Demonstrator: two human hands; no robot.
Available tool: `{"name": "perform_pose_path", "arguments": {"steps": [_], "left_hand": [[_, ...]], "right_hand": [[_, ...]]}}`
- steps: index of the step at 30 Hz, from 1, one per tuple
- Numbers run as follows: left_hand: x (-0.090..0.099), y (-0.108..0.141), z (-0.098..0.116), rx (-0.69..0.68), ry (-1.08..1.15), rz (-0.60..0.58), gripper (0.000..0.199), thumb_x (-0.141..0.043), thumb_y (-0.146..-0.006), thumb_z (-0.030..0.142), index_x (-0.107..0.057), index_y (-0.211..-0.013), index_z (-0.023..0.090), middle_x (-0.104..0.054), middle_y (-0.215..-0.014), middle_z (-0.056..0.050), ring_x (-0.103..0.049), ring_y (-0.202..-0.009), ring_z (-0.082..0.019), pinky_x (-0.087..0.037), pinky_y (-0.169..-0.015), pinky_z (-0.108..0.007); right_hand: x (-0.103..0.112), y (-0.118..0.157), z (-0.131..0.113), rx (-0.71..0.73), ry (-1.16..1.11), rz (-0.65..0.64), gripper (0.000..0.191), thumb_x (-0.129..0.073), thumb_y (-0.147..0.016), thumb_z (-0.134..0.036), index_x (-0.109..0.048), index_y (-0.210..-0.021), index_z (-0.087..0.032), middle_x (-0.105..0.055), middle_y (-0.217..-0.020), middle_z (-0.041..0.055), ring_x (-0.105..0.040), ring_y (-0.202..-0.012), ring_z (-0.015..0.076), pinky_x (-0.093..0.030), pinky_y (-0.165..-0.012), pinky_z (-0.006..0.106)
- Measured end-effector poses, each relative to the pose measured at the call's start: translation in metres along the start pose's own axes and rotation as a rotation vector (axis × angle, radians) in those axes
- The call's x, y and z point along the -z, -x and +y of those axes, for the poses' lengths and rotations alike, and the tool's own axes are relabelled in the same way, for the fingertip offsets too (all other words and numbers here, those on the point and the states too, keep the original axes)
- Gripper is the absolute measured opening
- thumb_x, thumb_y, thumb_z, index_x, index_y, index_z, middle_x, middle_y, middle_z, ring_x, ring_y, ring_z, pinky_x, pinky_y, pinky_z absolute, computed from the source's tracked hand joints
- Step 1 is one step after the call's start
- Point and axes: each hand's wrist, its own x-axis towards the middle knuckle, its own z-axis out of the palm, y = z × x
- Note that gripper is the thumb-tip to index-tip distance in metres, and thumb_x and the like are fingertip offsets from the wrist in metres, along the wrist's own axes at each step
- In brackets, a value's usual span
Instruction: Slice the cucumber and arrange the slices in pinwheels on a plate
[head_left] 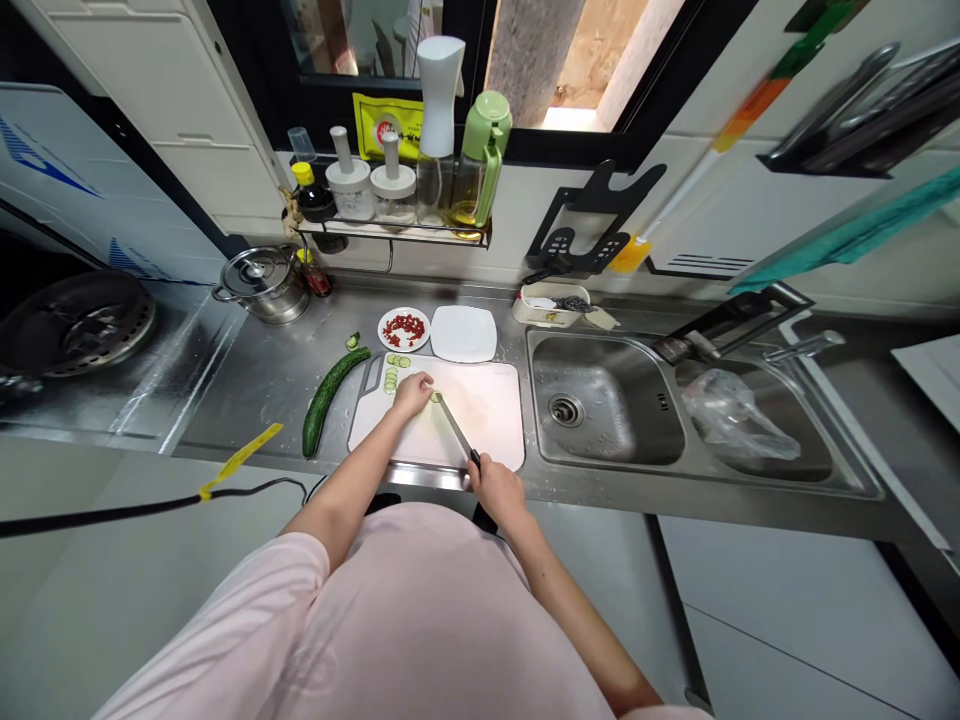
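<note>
My left hand (412, 393) rests with curled fingers on a white cutting board (487, 410), and whatever lies under the palm is hidden. Just beyond it sit several cucumber slices (391, 379). My right hand (499, 490) grips the black handle of a kitchen knife (454, 426), whose blade points toward a small green slice (436, 397) near my left fingertips. Left of the board lies a long dark green cucumber (326, 400), with a small cut piece (352, 341) beyond its far end.
The steel counter (255, 385) holds a plate of chopped red chili (403, 328), a white square plate (463, 333) and a steel pot (259, 283). To the right is a double sink (604, 400) holding a plastic bag (739, 415). Bottles stand along the back.
</note>
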Motion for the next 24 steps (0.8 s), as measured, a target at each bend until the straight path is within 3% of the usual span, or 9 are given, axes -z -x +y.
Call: {"name": "perform_pose_path", "arguments": {"steps": [24], "left_hand": [[0.001,-0.002,0.002,0.047,-0.006,-0.020,0.021,-0.063,-0.073,0.020,-0.066,-0.094,0.021,-0.064,-0.077,0.000,-0.057,-0.072,-0.014,-0.041,-0.069,-0.023]], "right_hand": [[0.009,-0.010,-0.004,0.047,0.012,-0.025,0.037,-0.030,-0.097,-0.039,-0.057,-0.106,-0.015,-0.068,-0.097,0.0136,-0.065,-0.092,0.0242,-0.042,-0.076,0.032]]}}
